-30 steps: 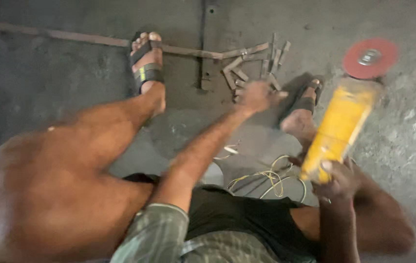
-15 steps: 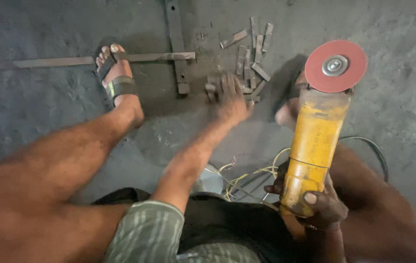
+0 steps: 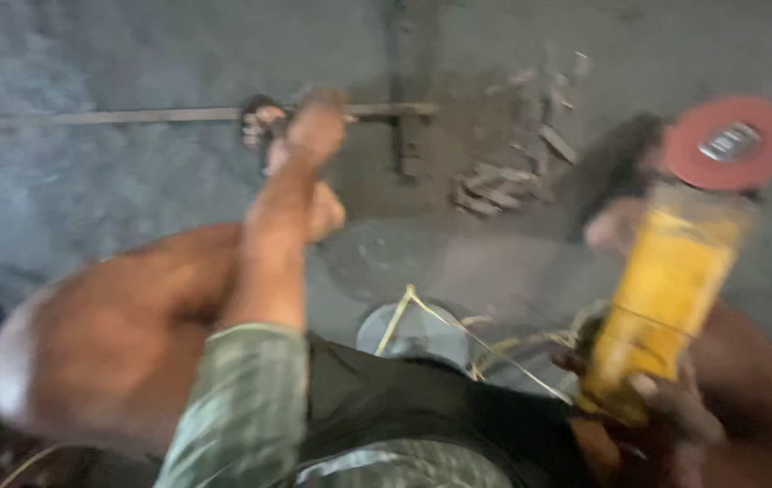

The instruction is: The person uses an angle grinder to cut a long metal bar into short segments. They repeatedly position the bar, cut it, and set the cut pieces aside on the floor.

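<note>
My right hand [image 3: 671, 411] grips the lower end of a yellow angle grinder [image 3: 666, 289], held upright at the right with its red disc [image 3: 729, 140] on top. My left arm stretches forward over my left knee. My left hand [image 3: 314, 117] is at the long flat metal bar [image 3: 133, 116] on the floor, just beside my left foot in a dark sandal [image 3: 258, 126]. Motion blur hides whether its fingers grip the bar.
A short metal piece [image 3: 409, 90] crosses the bar's right end. Several small cut metal pieces [image 3: 508, 185] lie in a pile on the grey floor. My right foot [image 3: 612, 226] rests beside them. A pale cable [image 3: 458, 334] loops over a round metal object [image 3: 413, 330] between my legs.
My left hand has left the pile of cut pieces and swung left to the bar by my left foot. The grinder stays upright in my right hand.
</note>
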The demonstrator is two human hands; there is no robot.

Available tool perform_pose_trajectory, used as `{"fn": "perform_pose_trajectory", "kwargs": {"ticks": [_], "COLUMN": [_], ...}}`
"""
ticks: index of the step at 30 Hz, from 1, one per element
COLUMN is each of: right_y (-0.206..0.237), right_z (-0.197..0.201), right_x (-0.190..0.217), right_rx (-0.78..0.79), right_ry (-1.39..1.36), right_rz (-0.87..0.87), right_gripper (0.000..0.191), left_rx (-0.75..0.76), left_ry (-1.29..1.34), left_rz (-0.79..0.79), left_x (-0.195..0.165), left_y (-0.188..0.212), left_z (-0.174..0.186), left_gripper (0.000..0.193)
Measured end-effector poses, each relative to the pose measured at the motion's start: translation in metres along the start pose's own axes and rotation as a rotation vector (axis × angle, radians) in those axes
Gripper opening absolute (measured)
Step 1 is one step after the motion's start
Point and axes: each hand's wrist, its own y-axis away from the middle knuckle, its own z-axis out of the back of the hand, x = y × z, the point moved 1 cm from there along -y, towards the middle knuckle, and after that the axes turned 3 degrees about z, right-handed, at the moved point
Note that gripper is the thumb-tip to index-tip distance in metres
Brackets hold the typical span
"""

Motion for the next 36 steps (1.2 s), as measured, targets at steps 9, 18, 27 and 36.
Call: {"fn": "perform_pose_trajectory", "kwargs": {"ticks": [9, 18, 27, 36], "right_y": [-0.025, -0.023, -0.033, -0.034], "right_z": [0.005, -0.015, -0.035, -0.038], "right_x": [-0.034, -0.017, -0.006, -0.015], "right_rx": [0.026, 0.015, 0.001, 0.061], "right_ry": [-0.083, -0.185, -0.096, -0.1], "right_rz": [0.071, 0.052, 0.029, 0.037], "right_gripper": [0.075, 0.075, 0.073, 0.07], "left_rx": [-0.089, -0.283, -0.415, -0.338], "left_ry": [0.229, 0.095, 0.201, 0.146], "left_rz": [-0.142, -0.099, -0.272, -0.405], "left_x": [-0.069, -0.159, -0.112, -0.059], "left_y": [-0.043, -0.09, -0.055, -0.044], "left_z": [-0.007, -0.023, -0.031, -0.005], "left_gripper": [0.03, 0.033, 0.029, 0.027]}}
